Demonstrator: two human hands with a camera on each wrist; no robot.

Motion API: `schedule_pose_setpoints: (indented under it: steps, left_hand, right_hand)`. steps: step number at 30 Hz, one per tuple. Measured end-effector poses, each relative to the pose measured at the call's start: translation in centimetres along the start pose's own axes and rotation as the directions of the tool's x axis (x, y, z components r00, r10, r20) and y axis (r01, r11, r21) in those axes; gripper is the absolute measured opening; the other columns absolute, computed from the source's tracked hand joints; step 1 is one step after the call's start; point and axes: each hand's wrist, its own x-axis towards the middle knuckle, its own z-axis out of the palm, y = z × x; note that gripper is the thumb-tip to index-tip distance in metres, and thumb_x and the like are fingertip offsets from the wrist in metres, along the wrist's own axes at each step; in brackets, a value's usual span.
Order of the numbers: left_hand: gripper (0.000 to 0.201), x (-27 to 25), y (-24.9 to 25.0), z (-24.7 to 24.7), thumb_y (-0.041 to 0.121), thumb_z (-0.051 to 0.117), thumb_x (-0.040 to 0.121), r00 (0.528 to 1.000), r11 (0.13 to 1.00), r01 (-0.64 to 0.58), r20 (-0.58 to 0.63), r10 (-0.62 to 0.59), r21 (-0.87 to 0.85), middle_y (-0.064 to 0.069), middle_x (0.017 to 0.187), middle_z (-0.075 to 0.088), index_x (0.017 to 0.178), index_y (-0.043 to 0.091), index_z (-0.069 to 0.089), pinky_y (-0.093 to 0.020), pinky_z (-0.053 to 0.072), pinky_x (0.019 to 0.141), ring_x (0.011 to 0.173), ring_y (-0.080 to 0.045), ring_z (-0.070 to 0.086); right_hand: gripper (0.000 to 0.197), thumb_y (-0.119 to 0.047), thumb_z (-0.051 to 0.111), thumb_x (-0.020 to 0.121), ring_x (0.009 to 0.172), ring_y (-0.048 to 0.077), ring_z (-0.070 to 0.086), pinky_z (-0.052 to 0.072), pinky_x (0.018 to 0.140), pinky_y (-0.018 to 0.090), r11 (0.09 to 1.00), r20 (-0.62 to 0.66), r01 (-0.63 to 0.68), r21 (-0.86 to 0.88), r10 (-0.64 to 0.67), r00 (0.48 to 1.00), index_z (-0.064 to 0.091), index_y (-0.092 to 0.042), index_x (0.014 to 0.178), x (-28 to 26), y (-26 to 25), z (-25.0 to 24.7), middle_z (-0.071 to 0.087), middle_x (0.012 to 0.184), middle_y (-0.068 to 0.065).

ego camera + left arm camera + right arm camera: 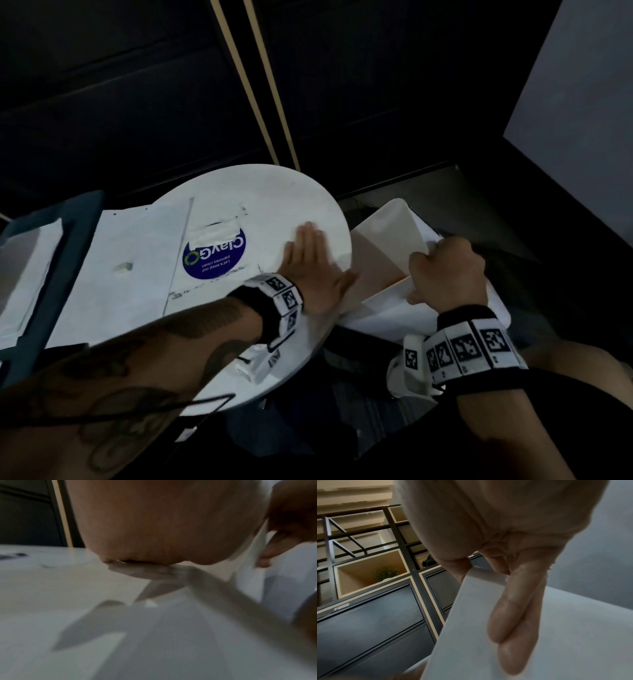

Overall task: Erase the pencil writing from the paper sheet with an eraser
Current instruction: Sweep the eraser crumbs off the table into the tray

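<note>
At far left of the desk (308,192), a dark-framed tray (51,246) sits w/ a pale sheet inside; not part of the current step, by the look of it.

Next, approx. centre-left: the eraser (124,267), a small white block, lies loose on a paper sheet (137,246) spread flat on the desk. No hand near it. Judgement: erasing not in progress at this moment. Pencil marks on that sheet are too faint to read; some dark scribble shows near its front edge.

Centre: a round blue sticker (214,257) on the desk top, partly covered by a strip of white tape or paper.

Right of centre: left hand (313,270) lies palm-down, fingers straight and together, on the desk near its right rim. Grip state: flat, holding nothing. Forearm crosses the desk from lower left. Likely reason: steadies the body, or sweeps the surface; cannot tell which. Left wrist view confirms palm contact w/ the surface.

Far right, off the desk edge: right hand (448,270) pinches a second white sheet (383,233), thumb on one face, fingers (513,608) on the other. Sheet is lifted, bent upward. Wrist raised, knuckles up. Probably being brought to or removed from the desk; direction not determinable.
</note>
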Motion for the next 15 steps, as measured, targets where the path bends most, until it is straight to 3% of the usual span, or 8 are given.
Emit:
schedule_pose_setpoints:
  steps: [3,4,6,8,9,11,13,15]
  left_hand:
    - [0.075,0.2,2.3,-0.6,0.054,0.016,0.111,0.939,0.939,-0.342,-0.01,0.342,0.039,-0.009,0.172,-0.023,0.166,0.009,-0.009,-0.047,-0.005,0.13,0.159,-0.025,-0.021]
    - [0.07,0.2,1.9,-1.1,0.047,0.016,0.111,0.918,0.918,-0.391,-0.052,0.394,0.064,-0.009,0.173,-0.02,0.167,0.01,-0.004,-0.047,-0.004,0.13,0.16,-0.023,-0.018]
    - [0.072,0.8,0.4,-1.6,0.049,0.011,0.11,0.95,0.96,-0.275,-0.141,0.278,0.045,-0.012,0.173,-0.02,0.166,0.007,-0.006,-0.047,-0.004,0.13,0.16,-0.024,-0.017]
    - [0.089,0.9,0.0,-1.2,0.065,0.001,0.103,0.993,0.997,-0.051,-0.107,0.056,0.053,-0.016,0.171,-0.024,0.163,0.003,-0.016,-0.045,-0.005,0.13,0.16,-0.029,-0.019]
    - [0.093,1.0,0.4,-0.6,0.068,-0.001,0.1,0.996,0.993,-0.04,-0.077,0.049,0.116,-0.018,0.17,-0.026,0.163,0.002,-0.017,-0.046,-0.005,0.13,0.159,-0.031,-0.021]
    - [0.08,1.2,2.1,0.2,0.059,0.01,0.108,0.971,0.948,-0.23,-0.016,0.24,0.218,-0.016,0.169,-0.03,0.164,0.007,-0.017,-0.051,-0.005,0.129,0.157,-0.033,-0.025]
    - [0.07,0.8,2.5,-0.3,0.047,0.018,0.112,0.895,0.883,-0.443,0.02,0.446,0.156,-0.009,0.171,-0.026,0.165,0.014,-0.014,-0.053,-0.004,0.129,0.159,-0.027,-0.022]
    - [0.07,1.3,0.7,-1.4,0.049,0.014,0.11,0.89,0.894,-0.442,-0.089,0.448,0.08,-0.006,0.173,-0.021,0.167,0.015,-0.009,-0.05,-0.004,0.13,0.16,-0.021,-0.019]
  right_hand:
    - [0.017,-0.015,0.054,0.084,0.064,0.038,0.07,0.063,0.07,0.048,1.0,0.015,0.015,-0.012,-0.015,1.0,0.056,-0.001,0.074,0.0,-0.3,0.0,0.07,0.07,0.016]
    - [0.018,-0.015,0.053,0.084,0.062,0.037,0.071,0.063,0.069,0.048,1.0,0.02,0.013,-0.01,-0.013,1.0,0.055,-0.001,0.073,0.0,-0.4,-0.1,0.07,0.068,0.016]
    - [0.02,-0.015,0.054,0.085,0.06,0.037,0.07,0.063,0.068,0.048,1.0,0.024,0.006,-0.009,-0.006,1.0,0.053,-0.002,0.07,0.1,-0.3,-0.2,0.069,0.066,0.017]
    - [0.02,-0.016,0.054,0.085,0.062,0.037,0.07,0.063,0.068,0.047,1.0,0.029,0.011,-0.01,-0.011,1.0,0.052,-0.002,0.07,0.2,-0.3,0.0,0.069,0.069,0.017]
    - [0.019,-0.016,0.054,0.085,0.064,0.037,0.07,0.063,0.069,0.047,1.0,0.031,0.015,-0.01,-0.015,0.999,0.052,-0.003,0.072,0.2,-0.3,0.2,0.069,0.07,0.017]
    - [0.018,-0.018,0.054,0.085,0.067,0.037,0.07,0.062,0.071,0.047,0.999,0.03,0.021,-0.024,-0.02,0.999,0.054,-0.004,0.074,0.3,-0.3,0.4,0.069,0.072,0.016]
    - [0.018,-0.019,0.054,0.084,0.067,0.037,0.07,0.063,0.071,0.047,0.999,0.032,0.019,-0.04,-0.017,0.999,0.056,-0.004,0.075,0.4,-0.2,0.4,0.069,0.072,0.016]
    - [0.017,-0.016,0.053,0.083,0.065,0.036,0.07,0.063,0.07,0.047,0.999,0.027,0.011,-0.041,-0.01,1.0,0.055,-0.002,0.074,0.5,-0.1,0.2,0.069,0.069,0.017]
